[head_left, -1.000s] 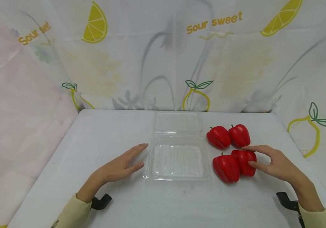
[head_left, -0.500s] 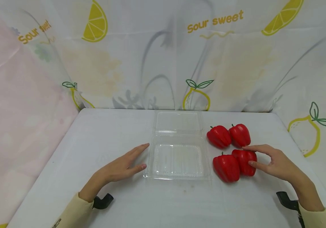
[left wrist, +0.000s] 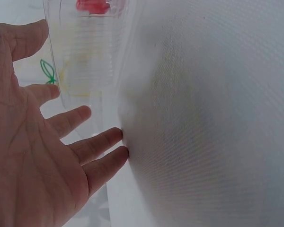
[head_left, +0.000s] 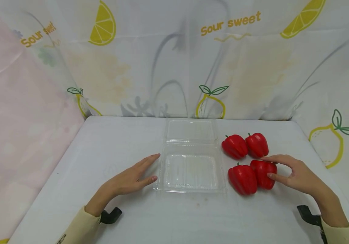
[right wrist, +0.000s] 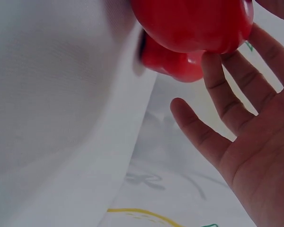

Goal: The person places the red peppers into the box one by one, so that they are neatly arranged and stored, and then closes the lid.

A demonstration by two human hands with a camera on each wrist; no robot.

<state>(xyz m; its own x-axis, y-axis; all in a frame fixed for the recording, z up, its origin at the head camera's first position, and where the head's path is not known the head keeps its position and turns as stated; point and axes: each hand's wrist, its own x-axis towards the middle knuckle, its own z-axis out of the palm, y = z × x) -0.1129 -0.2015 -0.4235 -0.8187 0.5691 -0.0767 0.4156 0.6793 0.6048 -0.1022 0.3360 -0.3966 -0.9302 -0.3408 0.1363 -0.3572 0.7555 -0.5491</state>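
My right hand (head_left: pixel 299 176) grips a red bell pepper (head_left: pixel 262 173) from its right side, thumb in front and fingers behind. Up close in the right wrist view, fingertips meet the glossy underside of this pepper (right wrist: pixel 194 21). Just left of it lies a second red bell pepper (head_left: pixel 242 180); two more, a left one (head_left: pixel 234 147) and a right one (head_left: pixel 257 145), lie behind. A clear plastic clamshell box (head_left: pixel 189 173) lies unfolded mid-table, its lid (head_left: pixel 190 130) toward the back. Beside the box's left edge, my left hand (head_left: pixel 128 179) holds nothing, fingers extended.
The white table (head_left: pixel 174 220) ends at a fabric backdrop (head_left: pixel 150 67) printed with lemons. Fabric also rises along the left and right sides. Black wrist mounts, a left one (head_left: pixel 111 215) and a right one (head_left: pixel 308 215), stick out from the sleeves.
My right hand has shifted slightly right, and the gripped bell pepper has moved with it, away from its left neighbour. My left hand has moved slightly right toward the box.
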